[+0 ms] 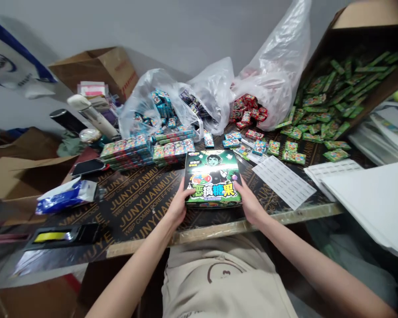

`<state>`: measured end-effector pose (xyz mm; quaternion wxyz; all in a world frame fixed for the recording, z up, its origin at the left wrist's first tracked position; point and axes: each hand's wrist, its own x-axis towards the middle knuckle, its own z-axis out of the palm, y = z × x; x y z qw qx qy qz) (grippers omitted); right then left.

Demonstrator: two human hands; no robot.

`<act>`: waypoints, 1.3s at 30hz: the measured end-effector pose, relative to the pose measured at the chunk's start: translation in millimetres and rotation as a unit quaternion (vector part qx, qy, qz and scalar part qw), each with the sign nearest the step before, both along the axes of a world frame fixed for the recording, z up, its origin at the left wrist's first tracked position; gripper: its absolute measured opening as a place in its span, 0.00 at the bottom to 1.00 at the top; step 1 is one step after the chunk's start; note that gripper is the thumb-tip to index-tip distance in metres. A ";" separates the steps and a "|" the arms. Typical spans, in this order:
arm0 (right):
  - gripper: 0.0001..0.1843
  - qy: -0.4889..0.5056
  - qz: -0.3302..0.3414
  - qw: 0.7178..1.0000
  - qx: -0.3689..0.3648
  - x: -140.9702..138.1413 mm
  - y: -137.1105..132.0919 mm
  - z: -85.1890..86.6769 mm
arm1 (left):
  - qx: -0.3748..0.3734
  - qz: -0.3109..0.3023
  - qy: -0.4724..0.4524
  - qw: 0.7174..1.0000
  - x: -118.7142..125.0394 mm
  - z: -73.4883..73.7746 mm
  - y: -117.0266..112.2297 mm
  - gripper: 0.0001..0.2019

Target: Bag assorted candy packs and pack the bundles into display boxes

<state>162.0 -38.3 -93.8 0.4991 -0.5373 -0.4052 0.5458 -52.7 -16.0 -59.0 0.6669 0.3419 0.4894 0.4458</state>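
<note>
A green printed candy box [213, 177] lies flat near the front edge of the dark board table [135, 207]. My left hand [178, 205] grips its left side, fingers curled round the edge. My right hand [250, 202] holds the right side the same way. Behind the box stand stacks of small colourful packs [146, 150]. Loose packs [258, 145] are scattered to the right of the stacks.
Clear plastic bags [215, 88] of packs sit at the back. A tipped cardboard box [348, 84] spills green packs at right. White label sheets [283, 181] and white boards [378, 198] lie at right. A tissue pack [66, 196], phone [88, 167] and tape dispenser [63, 235] lie at left.
</note>
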 end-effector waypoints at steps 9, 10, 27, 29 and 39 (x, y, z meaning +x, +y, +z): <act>0.37 -0.093 0.174 0.980 -0.020 -33.2 -34.8 24.6 | 0.041 0.149 0.245 0.957 -40.9 13.3 -133.1 0.42; 0.36 -0.189 0.167 0.966 0.050 -35.9 -36.0 29.1 | 0.092 0.140 0.339 0.926 -40.6 12.9 -138.1 0.40; 0.21 -0.376 0.458 0.707 0.386 -187.1 25.2 99.4 | 0.211 0.481 0.443 0.727 -191.4 -11.6 -123.1 0.12; 0.22 -0.315 0.511 0.717 0.354 -259.2 28.3 102.1 | 0.140 0.590 0.423 0.673 -230.6 -41.4 -115.6 0.23; 0.13 -0.274 0.549 0.772 0.168 -456.9 22.6 41.5 | 0.178 0.589 0.477 0.628 -262.4 -86.4 -109.2 0.10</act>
